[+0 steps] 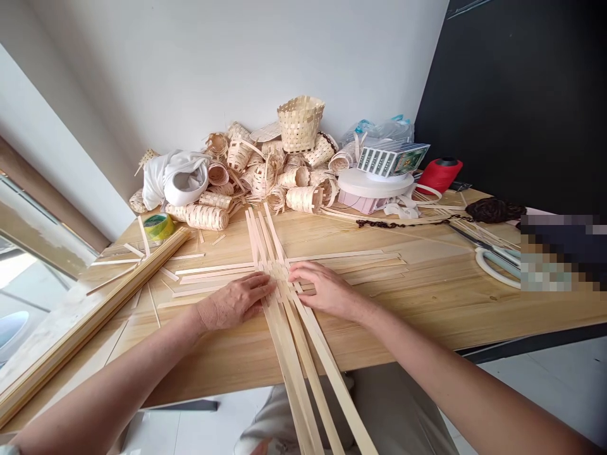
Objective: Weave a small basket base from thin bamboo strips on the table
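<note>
Flat, pale wood strips [296, 379] cross one another on the table in a plus shape, interlaced at a small woven centre [281, 273]. Several long ones run toward me and hang past the table's front edge; others reach left, right and away. My left hand [239, 297] rests at the left side of the weave, fingers closed together on the strips. At the right side, my right hand [327, 289] has curled fingers on the edge of the weave, with its thumb lower down by the strips. Both sets of fingertips partly cover the crossing.
Small woven baskets [303, 199] are heaped against the wall, with a larger basket [301, 124] on top. A bundle of strips [109, 309] and tape roll [159, 226] lie left. Scissors [497, 265], a red thread cone [439, 175] and a white round lid [374, 183] are right.
</note>
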Demonstrator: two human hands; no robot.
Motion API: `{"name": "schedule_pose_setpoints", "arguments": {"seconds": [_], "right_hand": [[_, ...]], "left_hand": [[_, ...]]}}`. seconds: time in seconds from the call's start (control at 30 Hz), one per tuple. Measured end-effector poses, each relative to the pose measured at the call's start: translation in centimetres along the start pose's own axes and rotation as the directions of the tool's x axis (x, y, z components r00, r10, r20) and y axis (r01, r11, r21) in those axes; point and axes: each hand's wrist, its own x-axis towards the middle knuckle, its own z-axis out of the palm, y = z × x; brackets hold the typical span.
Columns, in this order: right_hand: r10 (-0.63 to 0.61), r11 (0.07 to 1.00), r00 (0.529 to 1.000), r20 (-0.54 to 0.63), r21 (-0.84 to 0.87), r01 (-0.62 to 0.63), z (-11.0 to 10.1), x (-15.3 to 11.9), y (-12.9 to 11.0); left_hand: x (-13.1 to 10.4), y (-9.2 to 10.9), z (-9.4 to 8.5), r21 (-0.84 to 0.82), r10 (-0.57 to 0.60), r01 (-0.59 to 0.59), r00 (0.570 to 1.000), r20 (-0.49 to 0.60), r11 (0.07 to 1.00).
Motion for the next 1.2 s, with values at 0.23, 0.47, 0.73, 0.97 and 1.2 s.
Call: {"name": "schedule_pose_setpoints", "arguments": {"seconds": [0.23, 0.47, 0.73, 0.97, 1.2], "right_hand": [[-0.044, 0.999, 0.998, 0.035, -0.004, 0.044, -0.4, 0.0, -0.1], [-0.093, 0.992, 0.989, 0.111, -0.07, 0.102, -1.0, 0.9, 0.1], [-0.065, 0.994, 0.998, 0.016, -0.086, 0.066, -0.1, -0.1, -0.6], [-0.108, 0.984, 0.994, 0.03, -0.138, 0.111, -0.2, -0.2, -0.5], [-0.16, 0.962, 0.984, 0.083, -0.209, 0.175, -0.6, 0.0, -1.3]], "left_hand": [[-0.2, 0.0, 1.0, 0.029, -0.02, 0.021, 0.999, -0.041, 0.999], [-0.3, -0.1, 1.4, 0.037, 0.003, 0.0, 0.997, -0.078, 0.999], [-0.2, 0.1, 1.3, 0.059, 0.004, 0.001, 0.996, -0.088, 0.998], [-0.1, 0.1, 1.5, 0.03, -0.032, 0.037, 0.988, -0.149, 0.999], [-0.3, -0.3, 1.7, 0.031, 0.019, -0.015, 0.992, -0.127, 0.999]]}}
